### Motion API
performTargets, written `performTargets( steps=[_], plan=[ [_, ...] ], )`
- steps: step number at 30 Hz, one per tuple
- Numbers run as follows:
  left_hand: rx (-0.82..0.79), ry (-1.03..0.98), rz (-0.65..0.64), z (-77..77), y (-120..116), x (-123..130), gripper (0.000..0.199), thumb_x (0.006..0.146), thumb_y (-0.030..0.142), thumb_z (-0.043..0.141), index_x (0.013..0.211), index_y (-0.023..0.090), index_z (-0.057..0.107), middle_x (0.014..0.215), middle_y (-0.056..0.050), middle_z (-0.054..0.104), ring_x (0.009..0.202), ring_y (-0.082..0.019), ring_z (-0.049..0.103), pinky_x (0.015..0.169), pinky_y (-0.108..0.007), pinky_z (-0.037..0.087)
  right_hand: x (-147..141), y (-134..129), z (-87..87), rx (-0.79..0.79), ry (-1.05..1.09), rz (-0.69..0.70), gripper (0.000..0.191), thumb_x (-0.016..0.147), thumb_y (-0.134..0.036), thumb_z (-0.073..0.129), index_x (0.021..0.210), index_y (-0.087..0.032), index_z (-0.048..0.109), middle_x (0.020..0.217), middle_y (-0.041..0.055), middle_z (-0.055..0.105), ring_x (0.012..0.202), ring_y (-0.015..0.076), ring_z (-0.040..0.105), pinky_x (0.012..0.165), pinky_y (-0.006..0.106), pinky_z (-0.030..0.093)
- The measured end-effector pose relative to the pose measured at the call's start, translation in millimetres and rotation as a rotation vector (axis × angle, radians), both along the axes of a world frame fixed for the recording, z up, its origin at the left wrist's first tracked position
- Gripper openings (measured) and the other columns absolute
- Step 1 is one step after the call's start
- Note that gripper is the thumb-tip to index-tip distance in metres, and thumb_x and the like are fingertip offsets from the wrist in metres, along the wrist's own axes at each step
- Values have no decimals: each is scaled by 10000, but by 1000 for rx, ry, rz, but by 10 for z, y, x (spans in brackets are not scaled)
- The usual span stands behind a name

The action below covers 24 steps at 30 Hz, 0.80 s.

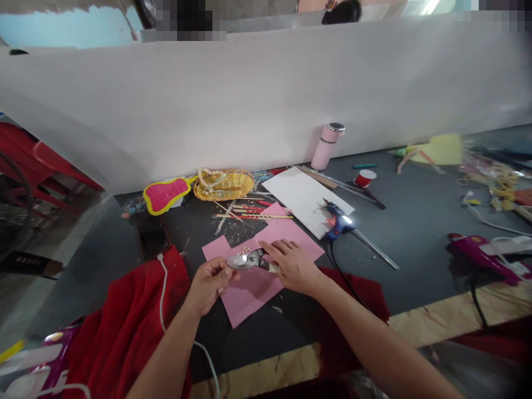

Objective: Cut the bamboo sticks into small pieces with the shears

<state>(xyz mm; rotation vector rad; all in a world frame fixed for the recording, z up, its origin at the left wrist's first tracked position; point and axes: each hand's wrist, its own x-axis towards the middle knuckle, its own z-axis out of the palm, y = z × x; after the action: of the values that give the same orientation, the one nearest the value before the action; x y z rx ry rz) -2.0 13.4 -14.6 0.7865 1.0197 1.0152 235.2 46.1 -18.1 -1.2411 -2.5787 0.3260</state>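
Note:
My right hand point(293, 265) is wrapped around the handles of a pair of pruning shears point(251, 259), whose blades point left over the pink paper point(253, 293). At the blade tips, my left hand point(211, 285) is closed in a pinch; whatever is between its fingertips is too small to name. Small pale pieces point(242, 251) lie on the paper just behind the shears. Several thin sticks with red and pale parts point(253, 213) lie on the dark table beyond the paper.
A blue glue gun point(338, 221) rests by a white board point(305, 194). Behind stand a yellow wicker basket point(233, 185) and a pink bottle point(327, 147). A phone point(153, 238) and red cloth point(137, 299) are at left, a red spool point(364, 178) and purple glue gun point(490, 257) at right.

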Motion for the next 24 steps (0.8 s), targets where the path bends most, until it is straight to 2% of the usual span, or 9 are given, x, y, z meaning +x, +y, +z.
performTargets(
  steps=[3,12,17,24],
  plan=[
    [-14,-4,-18,5,-1,-9,378,650,370,776,669,138,477,619,-38,668,336,22,286,375,-138,179,8,3,-9,3,15,2,637,797,-126,498,1405,-175,316,1141,115,555,1030,243,479,874,378,382],
    [-25,-1,-39,39,-6,-28,388,640,375,784,669,135,481,599,-49,673,312,23,267,355,-146,139,-8,-8,-69,3,64,37,509,879,-220,467,1376,-176,368,1071,115,591,979,231,536,838,354,414],
    [-30,-23,-5,56,-7,-37,385,644,360,786,652,137,472,590,-36,669,315,28,255,360,-137,147,-80,-53,-63,-12,48,-8,485,899,-295,470,1361,-179,377,1024,103,601,934,223,562,828,334,425],
    [7,-11,30,41,1,-41,338,676,350,764,665,131,508,630,-21,661,339,27,252,372,-137,165,-130,-87,-42,26,6,-66,397,917,-244,433,1310,-196,410,969,84,607,853,199,568,773,301,418]
  ],
)
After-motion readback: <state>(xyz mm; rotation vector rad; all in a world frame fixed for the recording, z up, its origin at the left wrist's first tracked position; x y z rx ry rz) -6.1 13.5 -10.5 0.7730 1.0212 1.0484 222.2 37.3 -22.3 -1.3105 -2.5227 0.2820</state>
